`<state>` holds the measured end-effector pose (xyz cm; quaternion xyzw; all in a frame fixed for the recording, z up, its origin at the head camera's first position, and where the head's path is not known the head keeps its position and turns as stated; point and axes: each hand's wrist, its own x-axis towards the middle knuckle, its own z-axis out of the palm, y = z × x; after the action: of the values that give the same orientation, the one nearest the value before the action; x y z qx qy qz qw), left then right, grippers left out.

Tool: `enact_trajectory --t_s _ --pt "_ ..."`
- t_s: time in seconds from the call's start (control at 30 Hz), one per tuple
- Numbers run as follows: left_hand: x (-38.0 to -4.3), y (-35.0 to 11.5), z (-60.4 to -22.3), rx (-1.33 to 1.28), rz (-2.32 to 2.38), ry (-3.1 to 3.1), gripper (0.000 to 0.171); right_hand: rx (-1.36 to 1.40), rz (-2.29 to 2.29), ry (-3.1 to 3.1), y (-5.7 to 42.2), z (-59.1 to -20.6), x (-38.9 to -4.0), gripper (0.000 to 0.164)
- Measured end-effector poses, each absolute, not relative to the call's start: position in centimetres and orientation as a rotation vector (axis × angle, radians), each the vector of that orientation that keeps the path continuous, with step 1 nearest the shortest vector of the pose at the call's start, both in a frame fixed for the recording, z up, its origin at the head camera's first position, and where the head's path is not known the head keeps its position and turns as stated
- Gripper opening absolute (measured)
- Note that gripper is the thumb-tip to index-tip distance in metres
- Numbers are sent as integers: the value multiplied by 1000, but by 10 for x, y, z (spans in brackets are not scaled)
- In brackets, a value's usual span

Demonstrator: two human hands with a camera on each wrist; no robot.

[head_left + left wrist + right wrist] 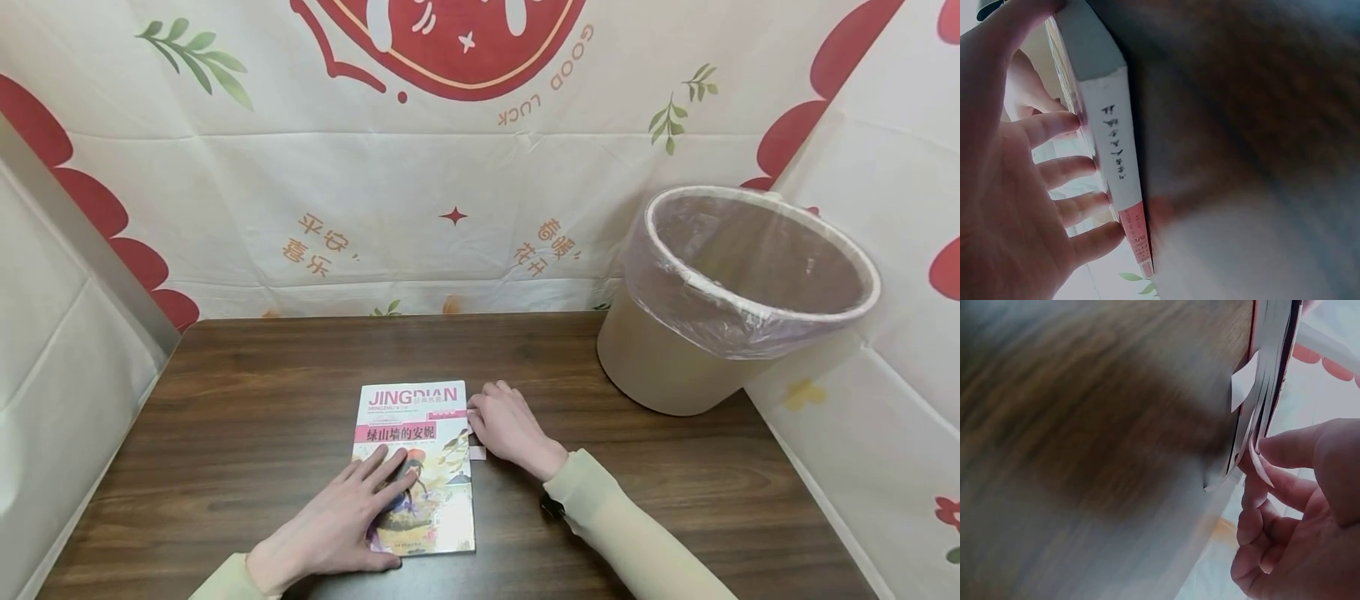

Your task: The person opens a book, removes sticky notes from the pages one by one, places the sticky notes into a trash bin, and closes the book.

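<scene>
A paperback book [453,525] with a white and pink illustrated cover lies closed on the wooden table [247,417]. My left hand [348,508] rests on its lower left cover, fingers spread; in the left wrist view the fingertips reach the cover beside the white and red spine [1116,144]. At the book's right edge, my right hand [510,425] pinches a thin paper strip [1260,467] between thumb and index finger, its other fingers curled. Another paper strip [1244,384] sticks out from between the pages, and a pale tab [477,453] shows below the hand.
A beige trash bin [660,375] lined with a clear plastic bag [697,308] stands at the table's back right. Behind the table hangs a white cloth [420,183] with red and green prints. A dark band sits at the right wrist.
</scene>
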<state>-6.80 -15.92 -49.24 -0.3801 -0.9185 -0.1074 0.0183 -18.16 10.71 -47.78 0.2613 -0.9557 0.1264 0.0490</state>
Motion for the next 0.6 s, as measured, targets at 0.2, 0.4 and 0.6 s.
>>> enact_trajectory --t_s 0.2,0.4,0.6 --pt "-69 -159 -493 -1181 -349 -2825 99 714 502 -2915 105 -474 -183 15" --pt "-70 -156 -493 -1099 -418 -2860 89 621 626 -2947 105 -470 -183 15" --pt "-75 -154 -492 -1032 -467 -2889 65 576 783 -2929 105 -469 -182 15"
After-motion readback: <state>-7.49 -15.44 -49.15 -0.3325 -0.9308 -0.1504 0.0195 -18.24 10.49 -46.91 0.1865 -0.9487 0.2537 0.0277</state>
